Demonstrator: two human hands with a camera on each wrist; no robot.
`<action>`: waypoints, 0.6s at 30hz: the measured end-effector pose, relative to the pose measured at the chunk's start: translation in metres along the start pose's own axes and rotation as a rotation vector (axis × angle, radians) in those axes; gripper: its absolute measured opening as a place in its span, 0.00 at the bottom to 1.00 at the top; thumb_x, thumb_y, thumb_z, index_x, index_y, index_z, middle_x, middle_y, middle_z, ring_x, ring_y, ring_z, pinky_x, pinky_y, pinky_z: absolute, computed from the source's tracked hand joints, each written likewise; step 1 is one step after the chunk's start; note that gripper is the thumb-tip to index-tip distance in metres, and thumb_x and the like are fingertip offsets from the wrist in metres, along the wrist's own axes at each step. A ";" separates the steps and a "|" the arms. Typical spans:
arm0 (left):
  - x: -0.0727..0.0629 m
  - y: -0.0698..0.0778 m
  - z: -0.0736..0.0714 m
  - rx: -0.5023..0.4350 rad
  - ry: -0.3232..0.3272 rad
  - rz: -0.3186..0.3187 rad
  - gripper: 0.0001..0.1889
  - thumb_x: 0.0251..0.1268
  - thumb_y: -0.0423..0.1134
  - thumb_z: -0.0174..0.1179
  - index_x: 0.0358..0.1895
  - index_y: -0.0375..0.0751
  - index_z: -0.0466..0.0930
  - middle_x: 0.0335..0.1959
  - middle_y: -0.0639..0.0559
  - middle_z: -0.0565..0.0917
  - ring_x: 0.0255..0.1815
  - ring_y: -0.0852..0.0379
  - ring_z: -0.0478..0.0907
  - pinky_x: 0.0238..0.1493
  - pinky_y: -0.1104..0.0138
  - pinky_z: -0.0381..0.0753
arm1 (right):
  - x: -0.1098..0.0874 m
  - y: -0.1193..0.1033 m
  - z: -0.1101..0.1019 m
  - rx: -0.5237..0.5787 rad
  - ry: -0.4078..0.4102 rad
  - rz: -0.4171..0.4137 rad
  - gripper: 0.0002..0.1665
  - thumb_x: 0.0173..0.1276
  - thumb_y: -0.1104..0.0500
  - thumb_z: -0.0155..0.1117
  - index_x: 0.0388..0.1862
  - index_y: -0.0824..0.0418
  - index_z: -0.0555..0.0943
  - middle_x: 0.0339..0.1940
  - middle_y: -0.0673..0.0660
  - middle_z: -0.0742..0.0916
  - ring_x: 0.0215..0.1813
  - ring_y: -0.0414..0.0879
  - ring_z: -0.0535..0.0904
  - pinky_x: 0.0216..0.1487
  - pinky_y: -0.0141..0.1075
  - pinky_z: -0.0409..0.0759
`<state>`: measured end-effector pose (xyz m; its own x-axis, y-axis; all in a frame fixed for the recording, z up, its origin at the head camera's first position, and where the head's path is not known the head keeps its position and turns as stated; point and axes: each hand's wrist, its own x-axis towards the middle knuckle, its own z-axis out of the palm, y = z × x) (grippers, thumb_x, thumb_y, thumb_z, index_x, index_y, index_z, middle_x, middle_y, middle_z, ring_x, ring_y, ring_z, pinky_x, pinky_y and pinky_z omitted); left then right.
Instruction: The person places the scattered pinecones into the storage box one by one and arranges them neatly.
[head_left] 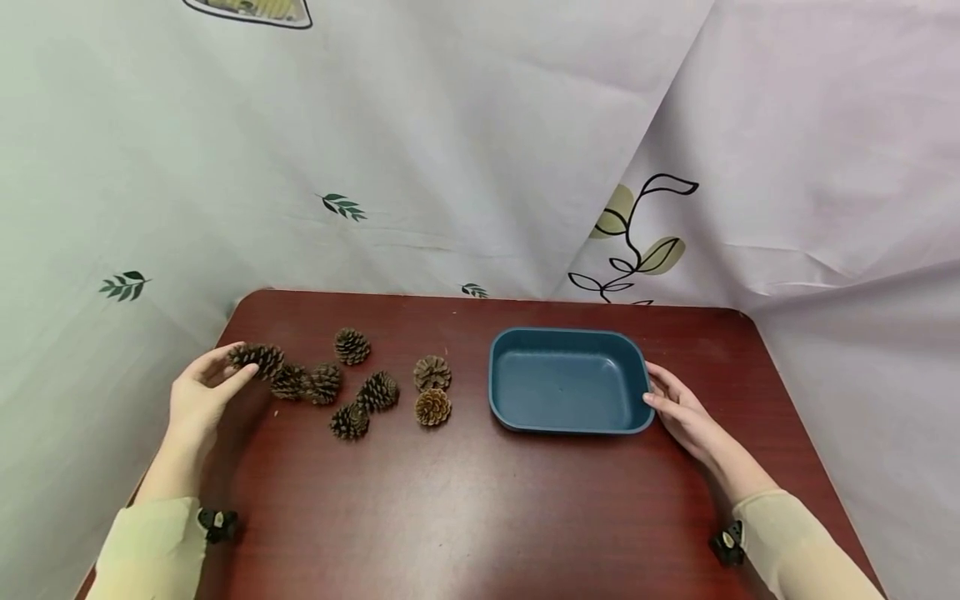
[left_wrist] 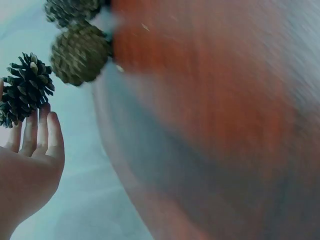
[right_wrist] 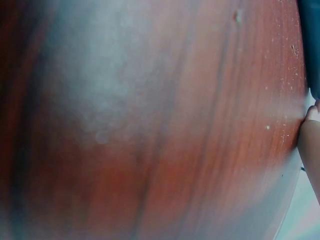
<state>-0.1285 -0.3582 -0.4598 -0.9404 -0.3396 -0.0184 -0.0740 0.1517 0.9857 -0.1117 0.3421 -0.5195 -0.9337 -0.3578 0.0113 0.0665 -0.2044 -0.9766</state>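
Observation:
At the table's left side my left hand (head_left: 202,393) holds a brown pine cone (head_left: 257,360) between thumb and fingers. The left wrist view shows this pine cone (left_wrist: 27,90) with spread scales, the fingertips along its lower side. Other pine cones lie just right of it, the closest a touching pair (head_left: 307,383). My right hand (head_left: 678,421) grips the right end of a dark blue rectangular plastic tray (head_left: 562,392), thumb at the rim and fingers against the outer wall. Only a sliver of the tray (right_wrist: 312,45) shows in the right wrist view.
Several more pine cones lie left of the tray, among them one at the back (head_left: 352,346), a pair (head_left: 367,404) and two lighter ones (head_left: 432,392). The reddish-brown table (head_left: 450,517) has rounded back corners. A white patterned cloth (head_left: 450,150) hangs behind and beside it.

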 end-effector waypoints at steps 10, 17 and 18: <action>-0.006 0.024 0.029 0.162 -0.060 0.080 0.24 0.71 0.33 0.70 0.68 0.55 0.84 0.51 0.82 0.78 0.50 0.81 0.76 0.47 0.90 0.75 | -0.001 -0.001 -0.001 0.004 0.007 0.009 0.30 0.83 0.73 0.46 0.77 0.53 0.68 0.71 0.38 0.80 0.71 0.27 0.76 0.67 0.18 0.75; -0.014 0.033 0.063 0.208 -0.134 0.223 0.25 0.71 0.30 0.70 0.70 0.43 0.81 0.49 0.80 0.81 0.48 0.81 0.79 0.52 0.89 0.79 | -0.002 -0.002 0.000 0.001 0.005 0.013 0.30 0.83 0.73 0.46 0.77 0.53 0.68 0.71 0.38 0.80 0.71 0.27 0.75 0.68 0.18 0.75; -0.015 0.035 0.068 0.206 -0.149 0.232 0.25 0.71 0.29 0.70 0.70 0.41 0.81 0.49 0.79 0.80 0.48 0.81 0.79 0.53 0.89 0.79 | -0.002 -0.002 0.000 0.001 0.006 0.013 0.30 0.83 0.73 0.46 0.77 0.52 0.68 0.71 0.38 0.80 0.71 0.27 0.75 0.68 0.18 0.75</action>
<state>-0.1393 -0.2847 -0.4367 -0.9770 -0.1374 0.1633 0.0964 0.3985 0.9121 -0.1104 0.3430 -0.5179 -0.9350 -0.3547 -0.0030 0.0794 -0.2011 -0.9764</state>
